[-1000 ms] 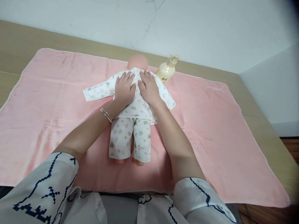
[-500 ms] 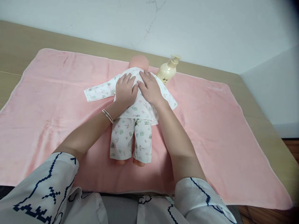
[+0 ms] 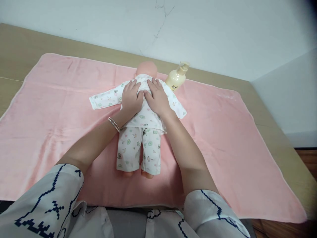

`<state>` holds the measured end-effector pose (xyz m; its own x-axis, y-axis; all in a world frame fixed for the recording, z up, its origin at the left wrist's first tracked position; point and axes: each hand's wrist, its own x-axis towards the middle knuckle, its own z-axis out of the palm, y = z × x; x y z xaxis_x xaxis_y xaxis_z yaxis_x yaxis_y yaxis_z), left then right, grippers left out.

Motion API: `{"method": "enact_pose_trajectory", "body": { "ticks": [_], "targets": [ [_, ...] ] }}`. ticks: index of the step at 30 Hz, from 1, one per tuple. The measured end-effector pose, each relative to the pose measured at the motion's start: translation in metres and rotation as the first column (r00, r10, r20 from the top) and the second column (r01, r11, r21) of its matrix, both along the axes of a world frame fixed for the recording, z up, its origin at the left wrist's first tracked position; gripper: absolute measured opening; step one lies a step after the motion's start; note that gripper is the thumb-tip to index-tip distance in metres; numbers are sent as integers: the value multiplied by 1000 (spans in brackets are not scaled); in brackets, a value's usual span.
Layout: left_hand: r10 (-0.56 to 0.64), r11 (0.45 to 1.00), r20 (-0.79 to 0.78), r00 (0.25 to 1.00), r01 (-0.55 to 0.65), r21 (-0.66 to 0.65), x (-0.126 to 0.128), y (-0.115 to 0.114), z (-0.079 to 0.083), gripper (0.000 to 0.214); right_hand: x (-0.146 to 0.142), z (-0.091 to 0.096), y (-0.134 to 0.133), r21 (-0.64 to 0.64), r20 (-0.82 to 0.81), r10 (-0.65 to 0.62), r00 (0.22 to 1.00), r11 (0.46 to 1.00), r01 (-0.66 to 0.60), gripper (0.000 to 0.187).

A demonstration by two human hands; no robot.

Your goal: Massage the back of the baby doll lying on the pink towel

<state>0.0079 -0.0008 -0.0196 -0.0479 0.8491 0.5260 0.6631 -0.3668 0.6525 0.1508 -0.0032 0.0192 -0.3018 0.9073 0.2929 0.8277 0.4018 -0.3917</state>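
Observation:
A baby doll (image 3: 147,68) lies on the pink blanket (image 3: 61,89), its bald head away from me and its feet toward me. It wears a white patterned pajama top (image 3: 141,118) and matching pants (image 3: 128,150). Its face is not visible. My left hand (image 3: 132,98) rests flat on the left half of the top, fingers stretched toward the head. On the right half lies my right hand (image 3: 158,97), also flat, with fingers extended. The two thumbs come close together at the middle of the top. Both sleeves spread out sideways.
A pale yellow pump bottle (image 3: 176,78) stands beside the doll's head, to the right. Under the blanket is a wooden table (image 3: 81,43), bordered at the back by a white wall (image 3: 99,23) with a crack. Brown floor (image 3: 307,162) shows at the right.
The camera view has shifted slightly. Both hands stay flat on the doll's top, with the thumbs a little differently placed. The doll and the bottle keep their places.

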Motion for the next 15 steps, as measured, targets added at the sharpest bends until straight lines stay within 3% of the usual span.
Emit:
{"method": "enact_pose_trajectory", "body": {
  "ticks": [3,7,12,15],
  "targets": [
    [-10,1000,-7,1000,10,25,0,1,-1,45,9,0,6,45,-20,68,997,997,-67,56],
    [66,997,42,997,-68,44,0,0,-2,47,-5,2,-6,194,-30,-11,999,981,17,49],
    [70,996,85,994,-74,49,1,0,-4,51,-19,2,-19,131,-22,-32,999,991,35,46],
    [61,995,100,993,-68,68,0,0,-3,60,-18,4,-20,196,-69,-72,995,977,85,48]
  ]
}}
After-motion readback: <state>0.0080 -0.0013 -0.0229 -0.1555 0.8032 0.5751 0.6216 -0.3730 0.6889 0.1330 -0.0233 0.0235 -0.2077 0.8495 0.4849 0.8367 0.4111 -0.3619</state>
